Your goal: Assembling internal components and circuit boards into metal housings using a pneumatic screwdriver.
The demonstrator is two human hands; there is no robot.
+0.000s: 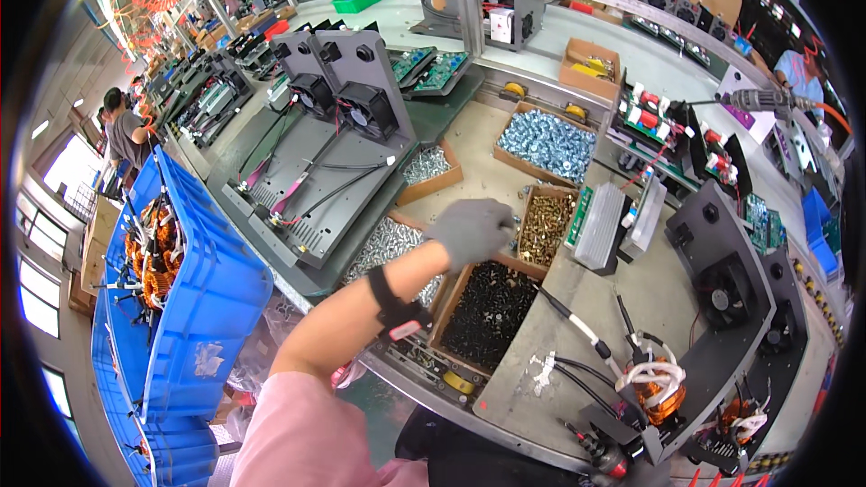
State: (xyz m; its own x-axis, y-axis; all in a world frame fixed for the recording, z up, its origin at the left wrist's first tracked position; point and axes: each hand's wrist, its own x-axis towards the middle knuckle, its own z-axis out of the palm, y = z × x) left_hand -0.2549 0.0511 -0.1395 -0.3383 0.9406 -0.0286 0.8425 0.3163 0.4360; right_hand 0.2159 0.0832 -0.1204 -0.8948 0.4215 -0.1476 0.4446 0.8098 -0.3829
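My left hand (473, 233), in a grey glove with a black strap on the wrist, hovers over the screw boxes in the middle of the bench. Its fingers are curled together; whatever they may hold is hidden. Closest to the fingertips is a cardboard box of brass-coloured screws (547, 224). Below the hand lies a box of black screws (492, 314), and silver screws (390, 248) fill a box beside the forearm. Farther back are a box of bluish zinc screws (547, 146) and a smaller box of silver screws (427, 165). My right hand is out of view.
Grey metal chassis panels with black fans (365, 110) stand at left; another fan panel (717, 280) is at right near a copper coil (660, 397). Heat sinks (600, 227) sit right of the screws. A blue crate (203, 307) stands left. A power screwdriver (762, 101) hangs far right.
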